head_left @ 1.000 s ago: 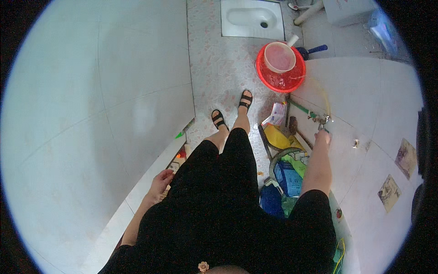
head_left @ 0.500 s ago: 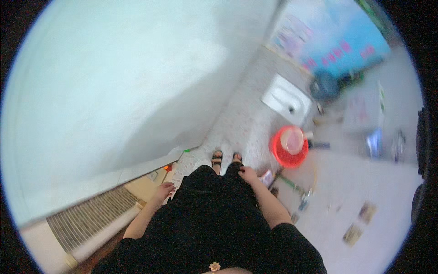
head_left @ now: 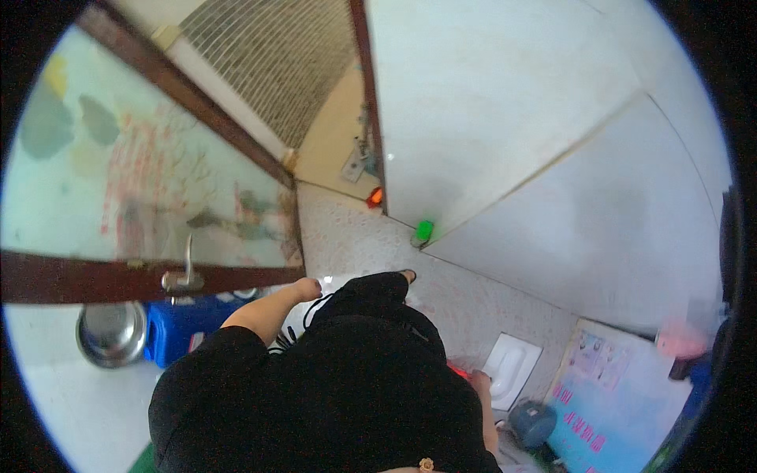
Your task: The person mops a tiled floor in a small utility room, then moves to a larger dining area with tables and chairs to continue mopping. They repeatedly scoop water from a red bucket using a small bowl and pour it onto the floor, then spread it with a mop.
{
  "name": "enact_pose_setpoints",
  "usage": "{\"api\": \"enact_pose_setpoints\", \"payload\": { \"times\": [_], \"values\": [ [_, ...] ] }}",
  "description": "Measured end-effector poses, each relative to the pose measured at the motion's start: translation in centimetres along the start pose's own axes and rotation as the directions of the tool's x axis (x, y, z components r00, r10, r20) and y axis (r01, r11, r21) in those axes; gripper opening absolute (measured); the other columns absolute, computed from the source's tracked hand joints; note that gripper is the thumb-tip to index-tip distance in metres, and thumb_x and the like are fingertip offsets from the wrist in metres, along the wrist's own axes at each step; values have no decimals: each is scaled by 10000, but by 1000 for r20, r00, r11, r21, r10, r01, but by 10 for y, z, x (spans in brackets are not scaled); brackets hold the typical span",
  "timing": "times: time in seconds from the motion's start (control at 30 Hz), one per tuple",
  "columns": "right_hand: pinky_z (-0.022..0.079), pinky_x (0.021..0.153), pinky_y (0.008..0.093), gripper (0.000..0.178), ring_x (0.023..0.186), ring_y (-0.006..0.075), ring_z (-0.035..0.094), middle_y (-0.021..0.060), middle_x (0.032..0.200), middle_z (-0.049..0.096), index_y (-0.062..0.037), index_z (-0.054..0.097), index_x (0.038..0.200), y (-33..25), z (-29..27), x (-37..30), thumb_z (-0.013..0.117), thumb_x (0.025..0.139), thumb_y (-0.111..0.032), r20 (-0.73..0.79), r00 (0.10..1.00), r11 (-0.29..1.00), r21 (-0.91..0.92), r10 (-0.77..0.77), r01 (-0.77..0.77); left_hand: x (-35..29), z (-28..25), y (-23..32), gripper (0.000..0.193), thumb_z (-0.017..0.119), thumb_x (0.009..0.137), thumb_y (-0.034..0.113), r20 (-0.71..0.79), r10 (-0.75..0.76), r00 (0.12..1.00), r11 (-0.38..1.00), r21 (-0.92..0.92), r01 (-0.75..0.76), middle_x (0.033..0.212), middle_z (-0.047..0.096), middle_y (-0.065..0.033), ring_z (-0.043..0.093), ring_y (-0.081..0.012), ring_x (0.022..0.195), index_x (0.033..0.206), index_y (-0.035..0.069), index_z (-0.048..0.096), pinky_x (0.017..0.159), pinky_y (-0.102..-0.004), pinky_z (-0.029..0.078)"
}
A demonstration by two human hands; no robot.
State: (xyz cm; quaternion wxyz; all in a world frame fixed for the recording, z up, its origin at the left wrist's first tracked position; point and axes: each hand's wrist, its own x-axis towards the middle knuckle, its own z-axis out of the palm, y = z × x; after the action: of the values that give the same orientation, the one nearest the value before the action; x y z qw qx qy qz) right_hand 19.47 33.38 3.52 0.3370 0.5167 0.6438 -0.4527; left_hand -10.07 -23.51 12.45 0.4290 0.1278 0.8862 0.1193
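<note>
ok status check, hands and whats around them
Left hand empty, hanging near the door with its metal handle. Right hand low at the hip, grip unclear. Squat toilet pan just beside it. Nothing held that shows.

1 head-worn fisheye view looks steeply down the person's black-clad body (head_left: 339,386) at the floor (head_left: 347,236).

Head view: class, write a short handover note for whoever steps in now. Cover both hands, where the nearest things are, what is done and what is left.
Left hand: reaching forward, apart from the door handle; blurred, seems empty.
Right hand: low at the side, partly hidden by black clothing, beside the white squat toilet.
Nearby: blue container and steel bowl below the door; green item at the wall foot.
Done: nothing visibly picked up.
Left: everything listed is untouched.
</note>
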Motion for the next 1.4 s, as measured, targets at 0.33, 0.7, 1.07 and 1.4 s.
{"api": "enact_pose_setpoints", "payload": {
  "times": [0.33,0.7,1.07,1.4],
  "values": [
    [448,549,275,300,694,170,589,78,838,601,-41,513,1062,-192,52,-32,519,821,-220,224,965,990,52,-138,130,-82,60,-27,296,519,742,349,159,-416,895,828,-341,445,962,623,-42,566,-257,928,944,162,628,814,-352,433],
    [448,577,297,287,706,161,585,48,847,601,-74,513,1056,-347,132,-11,538,801,-203,524,811,792,-363,-263,491,-70,-31,-53,346,582,639,207,-343,-495,798,825,-472,309,978,578,-180,547,-326,924,948,51,586,818,-393,434],
    [448,765,304,284,869,189,579,94,925,620,-19,569,985,-618,305,-107,560,793,-228,569,427,381,-207,-703,901,-18,-455,-170,378,580,666,108,-982,-174,-73,980,-166,-106,1080,494,-185,440,-341,1059,1021,12,495,912,-388,357],
    [416,524,281,444,658,159,499,94,894,509,-15,381,1223,-805,380,-141,531,832,-163,130,823,833,74,-553,548,-68,-638,-190,402,592,692,144,-951,-118,-286,979,-63,-195,1133,474,-161,470,-303,1042,1060,16,496,832,-347,419]
  ]
}}
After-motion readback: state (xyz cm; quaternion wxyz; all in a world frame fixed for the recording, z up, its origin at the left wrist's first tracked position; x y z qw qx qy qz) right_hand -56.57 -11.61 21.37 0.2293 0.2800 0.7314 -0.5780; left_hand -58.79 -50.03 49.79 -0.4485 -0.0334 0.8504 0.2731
